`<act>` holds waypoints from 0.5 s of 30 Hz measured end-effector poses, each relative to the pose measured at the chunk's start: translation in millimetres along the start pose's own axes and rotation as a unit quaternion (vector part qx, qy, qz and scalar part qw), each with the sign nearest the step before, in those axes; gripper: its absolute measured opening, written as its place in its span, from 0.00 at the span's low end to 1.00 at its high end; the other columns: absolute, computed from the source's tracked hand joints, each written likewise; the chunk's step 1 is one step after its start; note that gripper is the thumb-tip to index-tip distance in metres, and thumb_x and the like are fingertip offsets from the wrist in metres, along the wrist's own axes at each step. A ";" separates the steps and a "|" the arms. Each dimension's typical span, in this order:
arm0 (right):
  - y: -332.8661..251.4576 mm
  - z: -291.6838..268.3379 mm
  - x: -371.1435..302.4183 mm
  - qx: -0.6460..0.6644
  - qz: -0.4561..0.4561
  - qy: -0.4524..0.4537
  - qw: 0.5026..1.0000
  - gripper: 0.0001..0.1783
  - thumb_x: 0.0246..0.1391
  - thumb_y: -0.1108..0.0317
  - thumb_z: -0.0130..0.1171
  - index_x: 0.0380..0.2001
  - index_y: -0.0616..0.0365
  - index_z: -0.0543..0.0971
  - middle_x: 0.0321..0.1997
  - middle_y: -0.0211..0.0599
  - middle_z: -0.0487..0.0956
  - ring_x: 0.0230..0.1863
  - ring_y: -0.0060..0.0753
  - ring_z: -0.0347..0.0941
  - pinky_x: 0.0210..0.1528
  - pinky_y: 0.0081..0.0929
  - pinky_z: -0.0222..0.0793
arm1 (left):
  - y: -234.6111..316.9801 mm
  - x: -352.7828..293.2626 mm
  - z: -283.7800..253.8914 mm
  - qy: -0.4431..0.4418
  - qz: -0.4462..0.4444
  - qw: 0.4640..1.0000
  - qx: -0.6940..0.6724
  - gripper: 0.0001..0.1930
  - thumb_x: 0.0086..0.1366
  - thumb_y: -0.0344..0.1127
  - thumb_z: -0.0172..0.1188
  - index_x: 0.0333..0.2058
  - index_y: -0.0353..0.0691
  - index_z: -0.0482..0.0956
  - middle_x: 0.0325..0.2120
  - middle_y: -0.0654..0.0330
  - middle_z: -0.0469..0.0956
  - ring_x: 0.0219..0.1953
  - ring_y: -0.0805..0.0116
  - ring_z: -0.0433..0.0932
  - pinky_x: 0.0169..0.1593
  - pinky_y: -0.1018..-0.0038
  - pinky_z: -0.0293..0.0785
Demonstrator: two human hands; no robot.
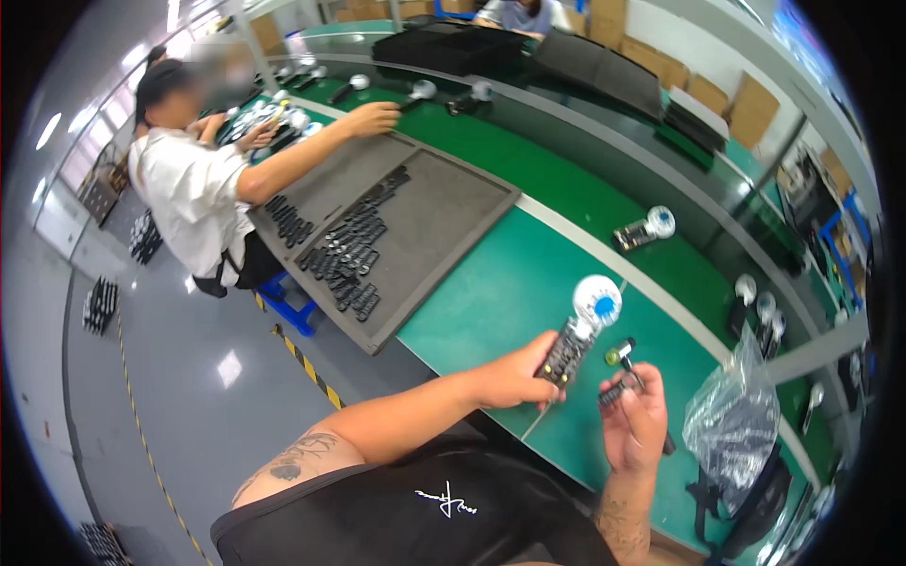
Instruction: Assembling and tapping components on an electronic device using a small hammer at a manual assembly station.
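1. Green bench [472,316]: both hands work above its near edge, side by side, apart.
2. Left hand [524,377]: fingers wrapped around the lower end of a unit [569,349], circuit side showing; its round white head with blue centre points away from the person.
3. Right hand [638,415]: fingers curled, thumb pinching a dark part [612,392]. Hammer-like tool [619,352] at the same fingers; handle partly hidden, firmness of that hold cannot be told.
4. Step, as judged: unit and dark part handled together; a gap between them, not joined.
5. Next move, as judged, calls for a steady left grip, a careful turn of the dark part, tool clear of the circuit.
6. Nearby: grey tray [458,203] with black parts [349,247], left; plastic bag [736,424], right.
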State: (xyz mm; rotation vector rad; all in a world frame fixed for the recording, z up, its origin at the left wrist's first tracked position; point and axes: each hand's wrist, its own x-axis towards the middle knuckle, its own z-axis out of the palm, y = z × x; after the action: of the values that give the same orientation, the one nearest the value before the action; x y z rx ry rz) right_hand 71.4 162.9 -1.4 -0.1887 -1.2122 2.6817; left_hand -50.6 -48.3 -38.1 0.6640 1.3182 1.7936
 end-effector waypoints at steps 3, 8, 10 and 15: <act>8.2 10.5 2.2 -0.037 0.013 0.001 0.999 0.24 0.61 0.81 0.61 0.59 0.57 0.72 0.50 0.45 0.78 0.47 0.37 0.79 0.53 0.29 0.78 | 9.1 -9.8 12.6 0.033 0.014 0.995 -0.090 0.36 0.62 0.23 0.60 0.68 0.37 0.58 0.50 0.50 0.78 0.43 0.66 0.80 0.39 0.74 0.80; 14.4 13.2 3.1 -0.091 0.007 0.006 0.996 0.23 0.60 0.81 0.62 0.58 0.61 0.72 0.49 0.43 0.79 0.49 0.35 0.78 0.55 0.28 0.77 | 8.2 -12.9 12.7 0.055 -0.022 0.993 -0.098 0.39 0.60 0.22 0.60 0.70 0.38 0.57 0.51 0.49 0.77 0.44 0.64 0.81 0.41 0.73 0.82; 13.0 12.7 6.0 -0.111 0.003 0.003 0.994 0.22 0.60 0.81 0.62 0.58 0.61 0.73 0.48 0.43 0.80 0.49 0.34 0.78 0.55 0.27 0.76 | 11.1 -16.4 12.7 0.054 -0.019 0.992 -0.110 0.40 0.60 0.22 0.61 0.70 0.38 0.56 0.51 0.49 0.77 0.44 0.64 0.80 0.43 0.72 0.82; 14.5 24.7 8.7 -0.144 -0.012 -0.001 0.989 0.20 0.59 0.83 0.63 0.54 0.62 0.76 0.48 0.42 0.80 0.48 0.28 0.77 0.55 0.24 0.76 | 12.8 -7.0 31.8 0.097 0.024 0.994 0.047 0.41 0.61 0.23 0.62 0.72 0.36 0.54 0.52 0.46 0.76 0.47 0.60 0.80 0.49 0.66 0.80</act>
State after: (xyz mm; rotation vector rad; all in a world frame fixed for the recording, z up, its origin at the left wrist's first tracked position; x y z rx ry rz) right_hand 56.4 137.5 3.5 -0.2101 -1.5896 2.4758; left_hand -25.6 -39.2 -15.4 0.5878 1.5352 1.8821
